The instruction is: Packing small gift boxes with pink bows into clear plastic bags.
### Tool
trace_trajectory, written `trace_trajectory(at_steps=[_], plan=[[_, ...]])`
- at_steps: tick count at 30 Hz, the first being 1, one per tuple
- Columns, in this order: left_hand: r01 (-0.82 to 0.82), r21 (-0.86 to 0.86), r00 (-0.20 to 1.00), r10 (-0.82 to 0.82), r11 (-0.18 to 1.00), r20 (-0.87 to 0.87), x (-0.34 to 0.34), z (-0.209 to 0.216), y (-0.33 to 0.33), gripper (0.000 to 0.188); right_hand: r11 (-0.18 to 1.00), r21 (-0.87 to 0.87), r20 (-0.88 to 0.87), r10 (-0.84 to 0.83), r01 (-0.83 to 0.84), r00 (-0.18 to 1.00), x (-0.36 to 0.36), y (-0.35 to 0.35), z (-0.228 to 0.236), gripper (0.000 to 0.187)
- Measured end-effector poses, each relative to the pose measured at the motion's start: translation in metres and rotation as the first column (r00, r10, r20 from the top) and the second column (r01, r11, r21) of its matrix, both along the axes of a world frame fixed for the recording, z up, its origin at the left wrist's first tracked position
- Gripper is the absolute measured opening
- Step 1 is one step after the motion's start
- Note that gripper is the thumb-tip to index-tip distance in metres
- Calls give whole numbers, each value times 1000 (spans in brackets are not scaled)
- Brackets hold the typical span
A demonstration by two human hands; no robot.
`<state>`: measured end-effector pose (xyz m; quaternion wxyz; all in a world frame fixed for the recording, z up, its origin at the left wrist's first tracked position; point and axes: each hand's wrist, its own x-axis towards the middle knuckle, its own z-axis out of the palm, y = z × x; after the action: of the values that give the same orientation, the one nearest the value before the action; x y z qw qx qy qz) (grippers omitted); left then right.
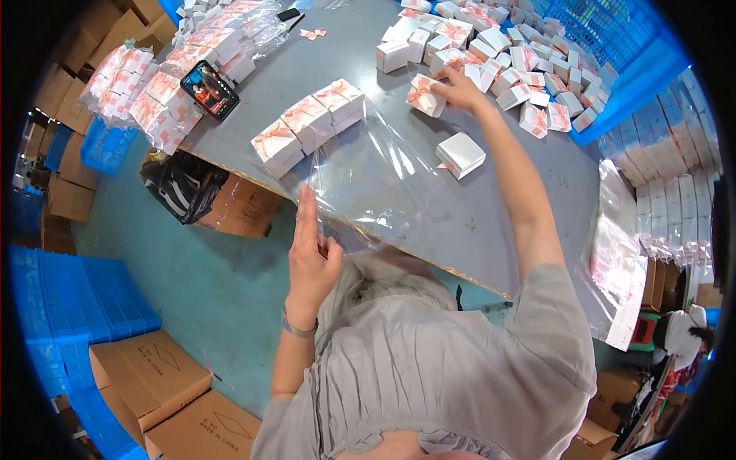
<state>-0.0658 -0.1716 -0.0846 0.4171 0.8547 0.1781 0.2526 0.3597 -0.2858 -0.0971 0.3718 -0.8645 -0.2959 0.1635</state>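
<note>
My right hand [461, 90] reaches across the grey table and grips a small white gift box [424, 96] with a pink bow, beside a large heap of similar boxes [498, 54]. My left hand [310, 241] is raised at the table's near edge, fingers stretched out against the edge of a clear plastic bag [376, 176]. Above that hand stands a row of white boxes with pink bows [307, 121]; whether the film covers them I cannot tell. A single white box [461, 155] lies to the right of the bag, its plain side up.
A phone [209, 90] leans on wrapped stacks of boxes [172, 100] at the far left. Blue crates [636, 77] border the heap. Cardboard cartons [153, 368] stand on the floor at left. Plastic film [617, 261] hangs over the table's right side.
</note>
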Motion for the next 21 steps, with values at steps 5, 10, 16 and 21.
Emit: trace_trajectory(at_steps=[5,10,16,21], plan=[[2,22,1000,-3,1000,14,1,-2,2,78,979,-206,244,40,11,969,18,-17,-39,59],[18,56,1000,-18,998,-9,1,-5,1,79,940,-324,457,251,-103,853,-48,-25,-19,76],[-3,-61,1000,1,998,-28,-1,-4,0,78,962,177,472,-269,209,839,-126,-64,41,69],[65,67,998,-67,996,14,3,-4,5,79,985,47,524,-165,165,836,-156,-108,-17,67]])
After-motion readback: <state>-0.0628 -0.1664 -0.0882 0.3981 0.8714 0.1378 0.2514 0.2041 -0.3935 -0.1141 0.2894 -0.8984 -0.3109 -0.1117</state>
